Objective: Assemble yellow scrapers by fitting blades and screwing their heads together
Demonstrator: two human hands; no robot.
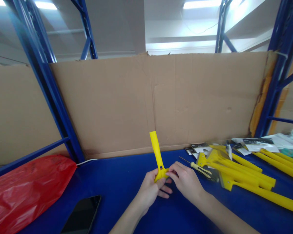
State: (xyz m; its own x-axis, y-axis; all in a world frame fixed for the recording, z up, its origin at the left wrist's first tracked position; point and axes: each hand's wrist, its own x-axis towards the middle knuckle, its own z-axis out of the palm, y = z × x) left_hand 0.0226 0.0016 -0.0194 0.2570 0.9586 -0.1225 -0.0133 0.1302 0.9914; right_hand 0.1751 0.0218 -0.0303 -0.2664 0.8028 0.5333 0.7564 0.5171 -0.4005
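A yellow plastic scraper point(156, 152) stands nearly upright in front of me, its hollow-looking handle pointing up and leaning slightly left. My left hand point(150, 185) grips the wide head at the bottom, thumb in front and fingers behind. At the right end of that head, the thumb and fingers of my right hand point(183, 177) are pinched together on it. Whether a small part is also between those fingertips is hidden. Just right of my right hand lies a screwdriver point(201, 169) with a cream and black handle, its thin shaft pointing to the back left.
Several yellow scrapers point(244, 174) lie piled on the blue table point(117, 182) at right. Behind them are printed packets point(256, 143). A black phone point(81, 216) and red plastic bag point(36, 188) are at left. Cardboard point(117, 104) walls the back between blue posts point(61, 117).
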